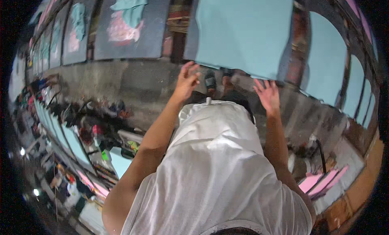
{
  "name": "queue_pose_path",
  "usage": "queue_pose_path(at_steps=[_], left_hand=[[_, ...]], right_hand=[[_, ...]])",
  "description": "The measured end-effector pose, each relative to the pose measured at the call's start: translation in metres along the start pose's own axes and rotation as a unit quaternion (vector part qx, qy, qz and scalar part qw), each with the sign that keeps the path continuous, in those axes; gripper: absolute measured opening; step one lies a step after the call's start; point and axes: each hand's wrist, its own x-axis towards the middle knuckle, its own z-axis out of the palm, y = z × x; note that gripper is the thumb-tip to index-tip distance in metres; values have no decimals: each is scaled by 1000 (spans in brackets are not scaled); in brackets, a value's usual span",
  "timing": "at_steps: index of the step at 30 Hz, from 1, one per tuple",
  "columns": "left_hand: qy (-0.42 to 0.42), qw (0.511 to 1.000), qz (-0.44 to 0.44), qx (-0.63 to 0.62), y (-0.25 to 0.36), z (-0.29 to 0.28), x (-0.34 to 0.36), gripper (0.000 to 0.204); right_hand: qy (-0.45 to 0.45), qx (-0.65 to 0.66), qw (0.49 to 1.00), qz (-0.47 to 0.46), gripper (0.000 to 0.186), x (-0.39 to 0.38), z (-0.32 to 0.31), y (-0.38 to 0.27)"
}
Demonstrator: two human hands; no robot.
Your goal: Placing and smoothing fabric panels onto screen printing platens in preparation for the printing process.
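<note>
A large pale blue sheet (243,28) lies on a grey board (190,36) ahead of me, its near edge close to both hands. My left hand (188,77) is open, fingers slightly bent and apart, just below the board's lower left corner and holding nothing I can see. My right hand (266,93) is open with fingers spread near the sheet's lower right edge; whether the fingertips touch it is unclear. To the left, another grey board (148,40) carries crumpled blue cloth (131,10) over a pink patch (121,32).
More blue-covered boards (324,56) continue to the right, more grey boards (75,48) to the left. A concrete aisle (133,81) runs under me, with my sandalled feet in it. Behind are racks of blue panels (73,141), scattered clutter (113,109) and pink panels (314,180).
</note>
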Motion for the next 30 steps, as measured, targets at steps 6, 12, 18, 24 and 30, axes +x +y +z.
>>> queue_pose_path(at_steps=[6,12,18,24,30], left_hand=[[-42,998,-37,-24,13,8,8,60],[71,989,-28,124,29,25,-17,35],[147,934,147,291,78,9,-27,16],[130,833,286,456,145,70,46,23],[166,693,182,677,157,102,95,36]], right_hand=[[-53,115,992,-30,16,24,-1,25],[48,-110,993,7,23,-11,31,-1],[143,-501,853,9,21,-49,80,-73],[217,-504,818,-173,23,28,102,-136],[269,-754,564,-202,44,110,114,-151]])
